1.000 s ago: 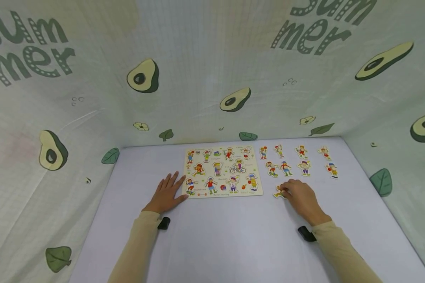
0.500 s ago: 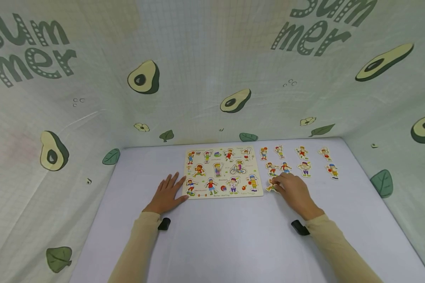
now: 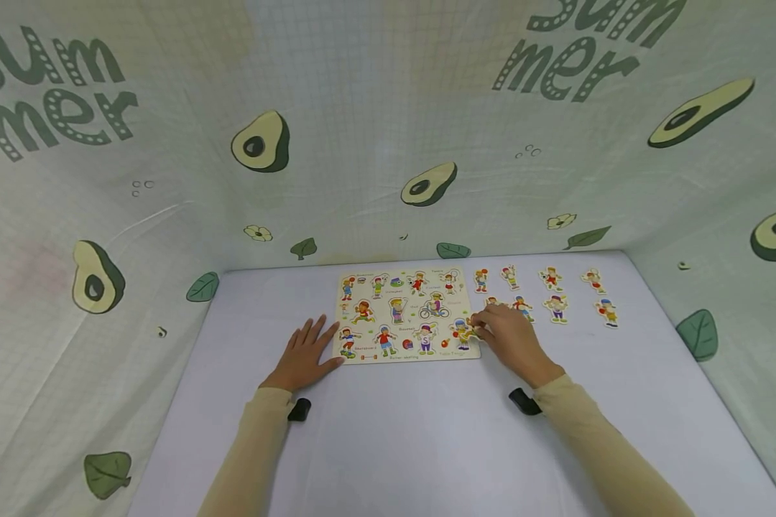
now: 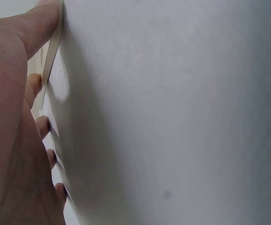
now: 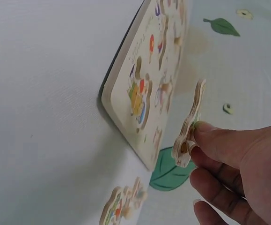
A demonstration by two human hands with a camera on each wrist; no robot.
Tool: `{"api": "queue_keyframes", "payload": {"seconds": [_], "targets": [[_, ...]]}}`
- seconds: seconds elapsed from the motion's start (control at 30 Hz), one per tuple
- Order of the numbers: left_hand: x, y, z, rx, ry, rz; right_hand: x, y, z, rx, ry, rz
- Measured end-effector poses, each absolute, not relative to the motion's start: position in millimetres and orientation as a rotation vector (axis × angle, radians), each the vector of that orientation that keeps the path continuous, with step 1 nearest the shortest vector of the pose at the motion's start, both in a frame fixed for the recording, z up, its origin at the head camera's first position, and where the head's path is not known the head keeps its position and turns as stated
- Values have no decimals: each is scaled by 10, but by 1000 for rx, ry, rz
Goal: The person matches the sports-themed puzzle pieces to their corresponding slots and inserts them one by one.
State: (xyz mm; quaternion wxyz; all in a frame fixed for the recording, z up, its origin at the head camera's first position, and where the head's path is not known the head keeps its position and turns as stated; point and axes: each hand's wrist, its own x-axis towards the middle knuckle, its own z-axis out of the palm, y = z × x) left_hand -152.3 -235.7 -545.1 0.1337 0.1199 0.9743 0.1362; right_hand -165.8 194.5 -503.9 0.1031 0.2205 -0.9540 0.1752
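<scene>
The right hand (image 3: 512, 341) pinches a flat wooden puzzle piece (image 5: 189, 124) between thumb and forefinger, the gap closed to the piece's thickness and the other fingers loosely bent. The piece is tilted up on edge, clear of the puzzle board (image 5: 116, 108), near its right side. It should be light and stiff, with no give, though its thin limbs look the likeliest parts to chip; the broad middle seems the safest hold. The smooth face may slip a little—a light, dry pinch ought to do. Further out, the left hand (image 3: 302, 357) lies with fingers spread, its thumb against the board's near left corner, holding nothing. Loose figure pieces (image 3: 556, 309) lie on the white tabletop (image 3: 394, 431), right of the board—presumably similar in heft.
</scene>
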Motion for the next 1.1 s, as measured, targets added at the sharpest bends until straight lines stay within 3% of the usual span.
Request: {"api": "queue_keyframes", "payload": {"seconds": [1.1], "targets": [[-1480,-2365,-5401,416,2861,451,-1991,752,-4993,870,-2731,600]]}}
